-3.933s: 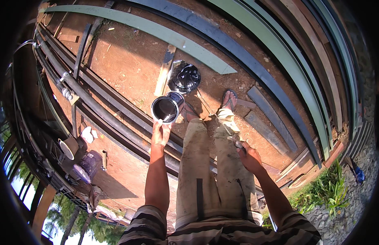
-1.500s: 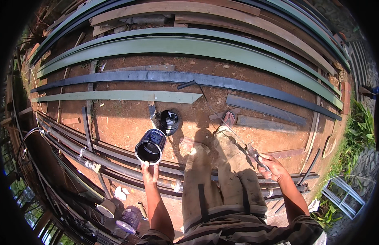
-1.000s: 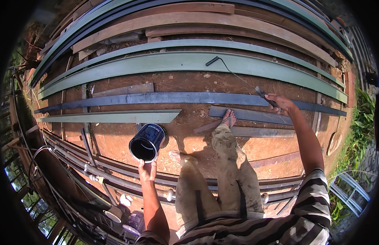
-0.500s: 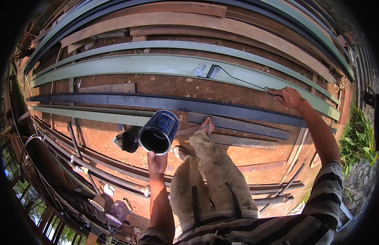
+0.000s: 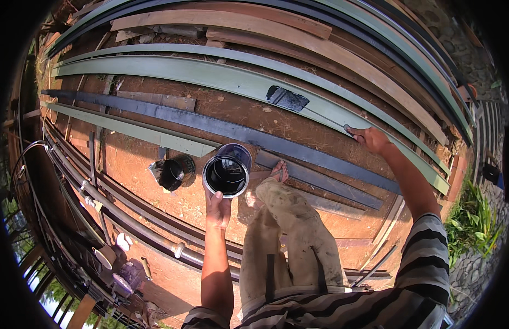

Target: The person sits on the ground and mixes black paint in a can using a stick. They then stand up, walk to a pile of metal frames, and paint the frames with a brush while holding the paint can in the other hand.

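Observation:
In my left hand (image 5: 217, 208) is a paint can (image 5: 244, 155), held with its open mouth toward me and dark paint coating the inside. My right hand (image 5: 369, 139) is closed around the handle of a paint roller (image 5: 325, 117), whose thin wire frame reaches left to a pale green metal beam (image 5: 210, 71). A wet black patch (image 5: 287, 98) covers the beam where the roller head rests; the head itself is hard to tell from the paint. On the ground left of the can stands a black-smeared bucket (image 5: 182, 171).
A dark painted beam (image 5: 221, 127) and a shorter green one (image 5: 133, 129) lie nearer me. Wooden planks (image 5: 265, 28) and more beams are stacked beyond. Long pipes (image 5: 155, 238) run at lower left. My sandalled foot (image 5: 280, 171) is beside dark boards. Plants (image 5: 476, 222) grow at right.
The black patch on the green beam has grown and darkened. My left hand has tilted the can, so more of its inside shows. The whole view has shifted slightly.

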The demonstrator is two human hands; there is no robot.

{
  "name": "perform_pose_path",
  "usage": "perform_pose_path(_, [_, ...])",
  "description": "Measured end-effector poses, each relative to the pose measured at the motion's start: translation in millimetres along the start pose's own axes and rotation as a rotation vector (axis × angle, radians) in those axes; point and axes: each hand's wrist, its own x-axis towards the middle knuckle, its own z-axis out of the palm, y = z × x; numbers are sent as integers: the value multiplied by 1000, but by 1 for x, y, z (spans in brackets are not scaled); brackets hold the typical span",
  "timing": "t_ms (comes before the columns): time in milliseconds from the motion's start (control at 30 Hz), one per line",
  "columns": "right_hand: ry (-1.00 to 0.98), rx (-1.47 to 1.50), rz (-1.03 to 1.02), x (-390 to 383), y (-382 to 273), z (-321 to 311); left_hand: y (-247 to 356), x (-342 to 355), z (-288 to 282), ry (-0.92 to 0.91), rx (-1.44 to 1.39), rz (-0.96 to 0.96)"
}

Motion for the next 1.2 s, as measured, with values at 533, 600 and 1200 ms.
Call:
perform_pose_path(533, [324, -220, 311, -49, 36, 221, -83, 11, -32, 78, 73, 9])
perform_pose_path(600, [406, -189, 245, -27, 38, 237, -100, 21, -36, 79, 40, -6])
perform_pose_path(1200, [456, -317, 404, -52, 93, 301, -158, 46, -39, 37, 57, -42])
